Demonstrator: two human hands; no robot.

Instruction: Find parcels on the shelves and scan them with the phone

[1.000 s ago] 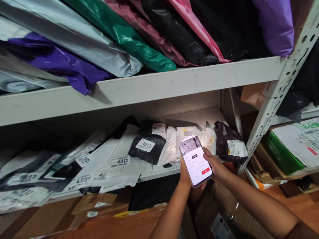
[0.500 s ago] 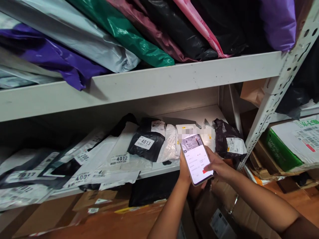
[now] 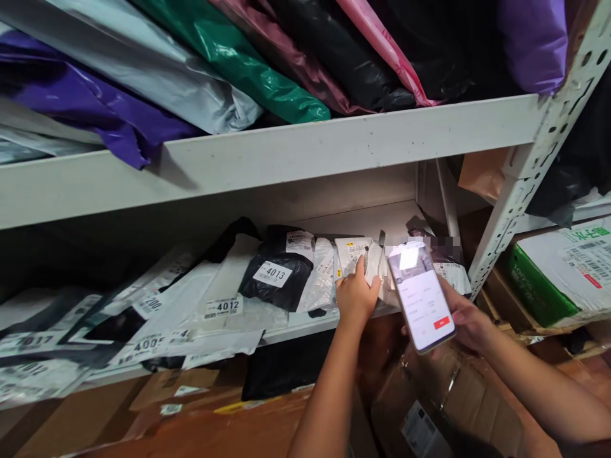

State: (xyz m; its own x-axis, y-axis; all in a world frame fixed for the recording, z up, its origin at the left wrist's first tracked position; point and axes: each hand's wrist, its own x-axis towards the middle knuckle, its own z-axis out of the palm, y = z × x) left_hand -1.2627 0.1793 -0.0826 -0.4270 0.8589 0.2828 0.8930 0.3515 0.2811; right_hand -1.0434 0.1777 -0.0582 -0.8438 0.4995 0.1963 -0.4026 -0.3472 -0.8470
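Observation:
My right hand (image 3: 465,321) is wrapped around a smartphone (image 3: 422,302), whose lit screen shows text and a red button. My left hand (image 3: 356,296) reaches to the lower shelf, its index finger and thumb apart, over a small white parcel (image 3: 352,249) with a printed label. Whether the fingertips press on the parcel I cannot tell. Left of it lie another white parcel (image 3: 319,277) and a black bagged parcel (image 3: 274,277) labelled 4013. Behind the phone, a dark parcel (image 3: 453,273) with a white label is partly covered.
Above runs a white shelf beam (image 3: 305,149) under several coloured mailing bags (image 3: 229,60). A perforated post (image 3: 539,146) stands at the right, with a green and white box (image 3: 563,280) beyond it. Cardboard boxes (image 3: 439,401) sit below; more labelled bags (image 3: 224,305) fill the shelf's left.
My left hand has let go of the phone and moved up to the white parcel. The phone, now in my right hand alone, has shifted to the right.

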